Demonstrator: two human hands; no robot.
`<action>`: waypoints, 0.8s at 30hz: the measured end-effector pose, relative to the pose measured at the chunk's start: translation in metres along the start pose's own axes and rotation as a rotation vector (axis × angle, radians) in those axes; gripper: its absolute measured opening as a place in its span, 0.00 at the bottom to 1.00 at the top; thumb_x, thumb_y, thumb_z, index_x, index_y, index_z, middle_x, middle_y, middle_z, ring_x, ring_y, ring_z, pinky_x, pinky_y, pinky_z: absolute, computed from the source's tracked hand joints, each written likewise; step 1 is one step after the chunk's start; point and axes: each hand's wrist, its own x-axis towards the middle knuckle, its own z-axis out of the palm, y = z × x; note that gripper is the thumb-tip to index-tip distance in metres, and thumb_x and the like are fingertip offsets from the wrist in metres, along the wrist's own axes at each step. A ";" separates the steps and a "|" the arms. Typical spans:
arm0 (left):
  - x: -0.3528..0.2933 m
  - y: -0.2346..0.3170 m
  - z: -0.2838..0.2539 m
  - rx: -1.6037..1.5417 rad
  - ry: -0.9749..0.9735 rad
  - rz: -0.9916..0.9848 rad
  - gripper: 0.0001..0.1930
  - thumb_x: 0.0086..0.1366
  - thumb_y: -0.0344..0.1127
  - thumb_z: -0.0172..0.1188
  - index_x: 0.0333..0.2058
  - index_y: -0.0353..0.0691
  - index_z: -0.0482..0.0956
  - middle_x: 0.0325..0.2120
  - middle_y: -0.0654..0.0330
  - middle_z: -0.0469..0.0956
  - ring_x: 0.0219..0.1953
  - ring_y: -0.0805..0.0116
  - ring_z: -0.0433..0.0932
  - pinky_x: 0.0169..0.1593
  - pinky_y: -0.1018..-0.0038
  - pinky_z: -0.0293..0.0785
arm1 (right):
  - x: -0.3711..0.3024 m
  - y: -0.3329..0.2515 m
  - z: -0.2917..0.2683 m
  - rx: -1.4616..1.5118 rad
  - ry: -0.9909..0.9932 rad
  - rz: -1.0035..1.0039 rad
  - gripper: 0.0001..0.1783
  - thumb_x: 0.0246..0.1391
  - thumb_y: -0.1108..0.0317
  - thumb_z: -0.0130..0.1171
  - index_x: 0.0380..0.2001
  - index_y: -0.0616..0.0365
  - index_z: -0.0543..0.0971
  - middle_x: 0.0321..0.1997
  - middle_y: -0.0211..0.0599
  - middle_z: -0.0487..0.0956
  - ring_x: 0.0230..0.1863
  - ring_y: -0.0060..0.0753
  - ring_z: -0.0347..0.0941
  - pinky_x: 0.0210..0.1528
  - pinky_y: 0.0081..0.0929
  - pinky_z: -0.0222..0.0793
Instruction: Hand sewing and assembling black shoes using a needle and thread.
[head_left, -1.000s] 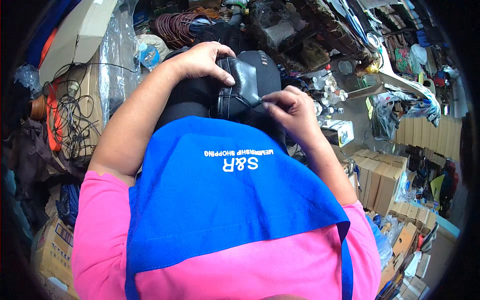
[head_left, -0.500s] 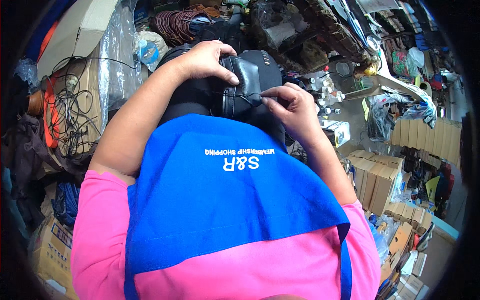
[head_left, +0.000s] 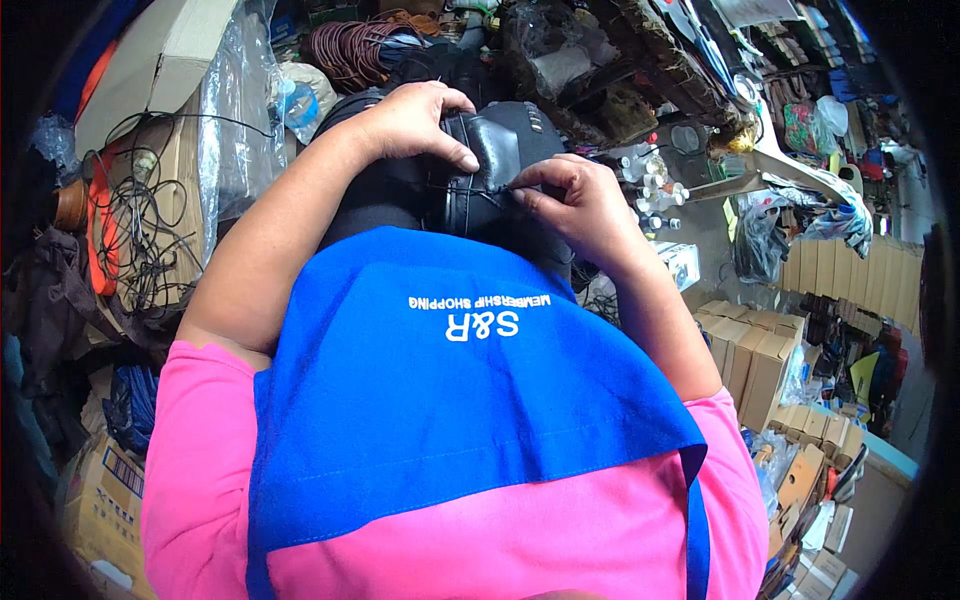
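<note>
Blue apron [head_left: 440, 400] fills mid-view; lap [head_left: 380, 205] just beyond, black leather piece (poss. shoe, can't confirm) [head_left: 497, 150] resting on it. L hand [head_left: 412, 122]: grip clasping its L edge, thumb on top. R hand [head_left: 590, 205] has shifted inward vs. half a sec ago, grip pinching a thin dark strand [head_left: 495, 190], approx. thread, so fingers now work right by the leather.

There are two grips [head_left: 425, 122] [head_left: 572, 203], one leather item [head_left: 494, 145], one apron [head_left: 450, 410]
</note>
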 end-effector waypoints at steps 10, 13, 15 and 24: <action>0.004 -0.003 0.010 0.032 0.084 0.023 0.35 0.32 0.46 0.76 0.41 0.37 0.77 0.38 0.52 0.76 0.45 0.57 0.74 0.49 0.68 0.69 | 0.012 0.041 0.009 0.444 -0.177 0.123 0.08 0.48 0.70 0.64 0.33 0.57 0.82 0.28 0.25 0.76 0.31 0.16 0.68 0.37 0.19 0.65; 0.004 0.000 0.014 0.049 0.123 -0.006 0.32 0.31 0.45 0.77 0.38 0.37 0.78 0.37 0.51 0.76 0.44 0.57 0.74 0.48 0.69 0.70 | 0.011 0.026 0.018 0.506 -0.155 0.245 0.06 0.49 0.71 0.64 0.31 0.58 0.78 0.26 0.19 0.74 0.31 0.12 0.69 0.37 0.15 0.65; 0.005 0.004 0.015 0.096 0.119 -0.032 0.32 0.33 0.43 0.76 0.39 0.37 0.76 0.35 0.53 0.75 0.42 0.59 0.74 0.46 0.70 0.70 | 0.013 0.017 0.028 0.499 -0.119 0.220 0.09 0.45 0.71 0.68 0.27 0.58 0.76 0.23 0.17 0.72 0.27 0.10 0.66 0.30 0.14 0.64; -0.061 0.009 -0.016 -0.146 0.214 0.014 0.17 0.60 0.23 0.50 0.49 0.39 0.74 0.36 0.60 0.66 0.35 0.71 0.73 0.43 0.76 0.69 | 0.005 0.007 0.013 0.173 0.027 -0.066 0.10 0.42 0.70 0.67 0.32 0.58 0.82 0.30 0.36 0.78 0.32 0.29 0.76 0.37 0.26 0.71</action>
